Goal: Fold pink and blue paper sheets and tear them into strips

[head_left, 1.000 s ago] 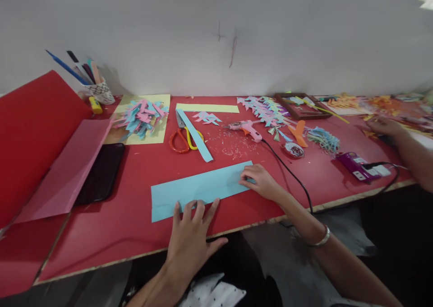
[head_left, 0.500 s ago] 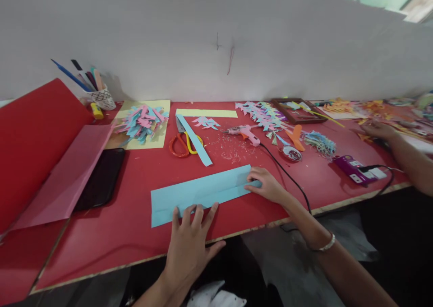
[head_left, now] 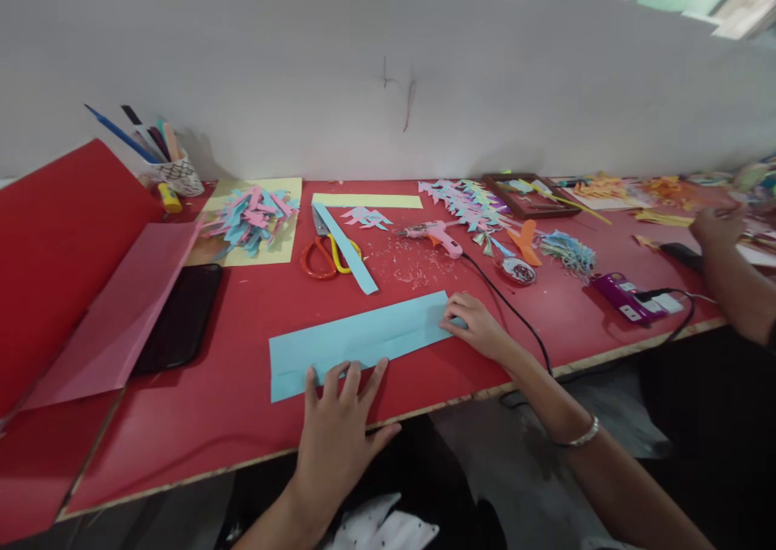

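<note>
A wide strip of light blue paper (head_left: 357,336) lies at a slant near the front edge of the red table, with a faint lengthwise crease along it. My left hand (head_left: 337,412) is open, its spread fingertips resting on the paper's near edge. The right end of the strip is pinched between the thumb and fingers of my right hand (head_left: 476,323). Behind the paper, a narrow blue paper strip (head_left: 352,255) lies across scissors (head_left: 318,259) with red and yellow handles. A pink glue gun (head_left: 440,236) rests farther back, its black cord running down past my right wrist.
At left are a black phone (head_left: 182,319), a pink sheet (head_left: 115,323), a red folder (head_left: 54,259), a pen cup (head_left: 182,176) and a pile of paper pieces (head_left: 255,218). A purple power strip (head_left: 627,298) lies at right, near another person's hand (head_left: 719,230).
The near edge at the paper's right end, folded up before, now lies flatter. My left hand stays in about the same place. The other person's hand has moved right.
</note>
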Demonstrator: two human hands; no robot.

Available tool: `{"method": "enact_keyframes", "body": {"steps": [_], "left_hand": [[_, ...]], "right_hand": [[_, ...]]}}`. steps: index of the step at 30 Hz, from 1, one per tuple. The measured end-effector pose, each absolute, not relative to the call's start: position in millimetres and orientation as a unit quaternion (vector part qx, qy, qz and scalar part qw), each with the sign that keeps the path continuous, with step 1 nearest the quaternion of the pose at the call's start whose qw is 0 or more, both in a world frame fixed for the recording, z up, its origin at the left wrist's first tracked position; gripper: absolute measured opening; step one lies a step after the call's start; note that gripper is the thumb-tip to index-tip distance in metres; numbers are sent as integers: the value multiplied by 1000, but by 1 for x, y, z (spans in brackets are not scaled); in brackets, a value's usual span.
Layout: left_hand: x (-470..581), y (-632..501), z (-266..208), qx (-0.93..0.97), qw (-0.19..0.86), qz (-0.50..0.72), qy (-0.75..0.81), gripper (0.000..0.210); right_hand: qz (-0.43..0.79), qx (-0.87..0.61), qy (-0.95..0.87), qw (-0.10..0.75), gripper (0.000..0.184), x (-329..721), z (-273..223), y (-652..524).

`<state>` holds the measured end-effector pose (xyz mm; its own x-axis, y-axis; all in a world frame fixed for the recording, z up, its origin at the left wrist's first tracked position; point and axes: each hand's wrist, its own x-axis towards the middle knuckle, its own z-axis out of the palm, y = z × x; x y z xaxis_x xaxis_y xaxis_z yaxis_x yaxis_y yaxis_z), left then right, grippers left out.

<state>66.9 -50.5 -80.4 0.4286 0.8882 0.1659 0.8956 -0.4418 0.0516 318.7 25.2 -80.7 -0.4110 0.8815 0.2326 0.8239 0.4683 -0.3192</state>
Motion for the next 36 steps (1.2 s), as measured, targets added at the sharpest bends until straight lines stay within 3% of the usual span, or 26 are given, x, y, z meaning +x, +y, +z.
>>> {"method": "enact_keyframes", "body": {"steps": [9,17,36], "left_hand": [[69,-50,-76,-837,8,-80,-542,62],[69,-51,-76,-837,3,-74,-542,61],[67,-52,-79,-842,28,-89,-531,58]], "right_hand": [[-102,-602,-782,124,11,286,-68,1],[-40,-606,-778,158,25,228,-66,-10],[-10,-656,-740,148,26,270,-69,-7]]}}
